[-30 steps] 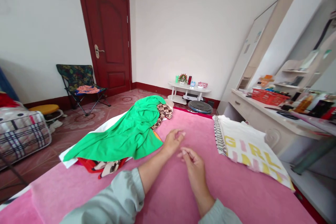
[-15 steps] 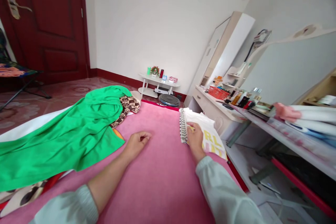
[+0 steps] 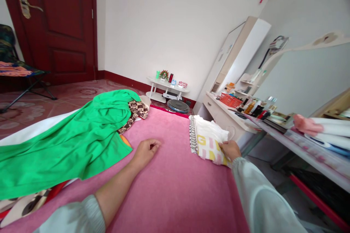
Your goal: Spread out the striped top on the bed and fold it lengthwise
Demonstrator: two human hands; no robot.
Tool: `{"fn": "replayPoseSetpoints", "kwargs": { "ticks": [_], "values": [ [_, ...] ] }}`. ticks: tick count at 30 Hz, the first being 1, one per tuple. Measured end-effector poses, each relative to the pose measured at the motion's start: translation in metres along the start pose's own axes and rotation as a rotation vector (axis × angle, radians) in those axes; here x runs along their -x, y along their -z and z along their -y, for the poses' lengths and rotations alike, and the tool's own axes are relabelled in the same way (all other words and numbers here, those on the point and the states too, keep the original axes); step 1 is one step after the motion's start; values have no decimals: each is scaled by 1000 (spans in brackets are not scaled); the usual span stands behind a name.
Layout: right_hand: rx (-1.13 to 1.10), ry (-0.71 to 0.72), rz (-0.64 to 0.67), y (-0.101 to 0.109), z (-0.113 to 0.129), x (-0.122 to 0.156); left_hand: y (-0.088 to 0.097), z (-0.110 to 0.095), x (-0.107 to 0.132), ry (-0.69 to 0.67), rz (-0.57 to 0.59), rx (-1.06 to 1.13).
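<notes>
A folded white T-shirt [image 3: 209,131] with yellow and pink lettering lies at the right edge of the pink bed cover [image 3: 164,189]. Black-patterned fabric [image 3: 193,134] runs down its left side. My right hand [image 3: 231,150] pinches the shirt at its right edge; some fingertips are hidden. My left hand [image 3: 147,151] hovers or rests over the middle of the cover, fingers curled together with nothing visible in them. To its left spreads a green garment [image 3: 82,134], with a brown patterned cloth [image 3: 138,108] showing beyond it.
Along the right stand a white dressing table [image 3: 218,108] with a red basket [image 3: 229,99] and bottles, and a shelf rack [image 3: 284,142]. Ahead is a low white table [image 3: 166,84]. A folding chair [image 3: 24,74] stands near the dark red door [image 3: 62,25].
My right hand has moved from the shirt's left side to its right edge, uncovering more lettering. My left hand keeps its curled pose. The view has shifted slightly.
</notes>
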State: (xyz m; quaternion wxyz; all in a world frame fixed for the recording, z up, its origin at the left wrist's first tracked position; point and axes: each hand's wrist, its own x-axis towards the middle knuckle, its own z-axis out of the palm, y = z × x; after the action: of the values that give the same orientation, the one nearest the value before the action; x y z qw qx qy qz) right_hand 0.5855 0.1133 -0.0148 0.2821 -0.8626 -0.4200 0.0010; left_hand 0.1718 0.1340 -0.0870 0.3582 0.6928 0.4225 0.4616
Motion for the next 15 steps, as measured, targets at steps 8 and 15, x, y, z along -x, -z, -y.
{"fn": "replayPoseSetpoints", "kwargs": {
  "ticks": [8,15],
  "values": [
    [-86,315,-126,28,105,67,1,1,0,-15,-41,85],
    [-230,886,451,18,170,251,30,-22,4,108,-273,380]
  ]
}}
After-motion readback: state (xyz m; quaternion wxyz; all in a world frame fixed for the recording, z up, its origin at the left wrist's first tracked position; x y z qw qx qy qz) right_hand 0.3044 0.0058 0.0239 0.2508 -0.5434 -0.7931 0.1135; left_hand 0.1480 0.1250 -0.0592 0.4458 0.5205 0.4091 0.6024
